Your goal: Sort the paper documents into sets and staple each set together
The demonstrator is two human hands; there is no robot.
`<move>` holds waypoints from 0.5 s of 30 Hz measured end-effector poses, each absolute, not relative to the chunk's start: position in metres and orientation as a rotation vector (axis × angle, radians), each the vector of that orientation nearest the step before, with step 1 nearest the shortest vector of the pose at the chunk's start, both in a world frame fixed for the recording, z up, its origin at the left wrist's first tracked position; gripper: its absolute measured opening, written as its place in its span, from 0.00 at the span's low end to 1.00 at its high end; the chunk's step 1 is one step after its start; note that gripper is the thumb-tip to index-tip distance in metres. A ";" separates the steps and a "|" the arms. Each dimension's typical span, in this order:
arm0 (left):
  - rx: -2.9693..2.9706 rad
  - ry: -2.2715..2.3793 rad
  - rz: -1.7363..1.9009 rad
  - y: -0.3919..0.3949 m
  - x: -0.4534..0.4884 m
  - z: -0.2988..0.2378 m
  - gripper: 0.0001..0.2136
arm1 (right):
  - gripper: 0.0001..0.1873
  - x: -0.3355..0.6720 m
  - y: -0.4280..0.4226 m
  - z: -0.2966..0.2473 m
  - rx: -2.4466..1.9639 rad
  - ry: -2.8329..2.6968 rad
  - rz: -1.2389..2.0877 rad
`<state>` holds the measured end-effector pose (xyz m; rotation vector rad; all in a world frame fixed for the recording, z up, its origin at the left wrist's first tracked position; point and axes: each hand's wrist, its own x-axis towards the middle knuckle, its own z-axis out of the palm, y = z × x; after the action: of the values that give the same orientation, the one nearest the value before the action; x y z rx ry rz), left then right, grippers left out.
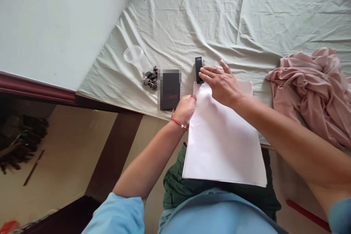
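A stack of white paper sheets [225, 142] hangs over the table's front edge in front of my body. My left hand [186, 108] is closed on the left edge of the sheets, near their upper left corner. At that corner lies a black stapler [199, 66], its near end over the paper. My right hand [223, 86] rests palm down across the top of the sheets, fingers stretched out and the little finger spread. Its foremost fingertips touch the right side of the stapler. My right thumb is hidden.
Left of the paper lies a dark, partly blurred flat object [171, 91], beside a bunch of keys [150, 78] and a clear plastic cup [134, 56]. A crumpled pink cloth [312, 95] lies at right. A pale wrinkled cloth [214, 18] covers the table.
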<state>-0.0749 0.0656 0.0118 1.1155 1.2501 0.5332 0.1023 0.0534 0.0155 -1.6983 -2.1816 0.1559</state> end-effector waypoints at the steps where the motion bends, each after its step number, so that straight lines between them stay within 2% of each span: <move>1: 1.072 1.261 0.507 0.064 -0.074 0.015 0.16 | 0.30 0.102 0.054 0.015 -1.698 -2.179 0.155; 5: 1.088 1.271 0.537 0.058 -0.071 0.018 0.15 | 0.32 0.103 0.057 0.013 -1.688 -2.136 0.168; 9: 1.332 1.283 0.591 0.047 -0.075 0.012 0.17 | 0.25 0.120 0.045 0.020 -1.713 -1.963 0.190; 15: 1.648 1.185 0.689 0.021 -0.088 0.009 0.18 | 0.21 0.181 -0.013 0.025 -1.779 -1.436 0.197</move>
<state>-0.0885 0.0213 0.0087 1.6482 1.1846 0.6893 0.1805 -0.0133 0.0252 -1.7788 -1.4359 0.1971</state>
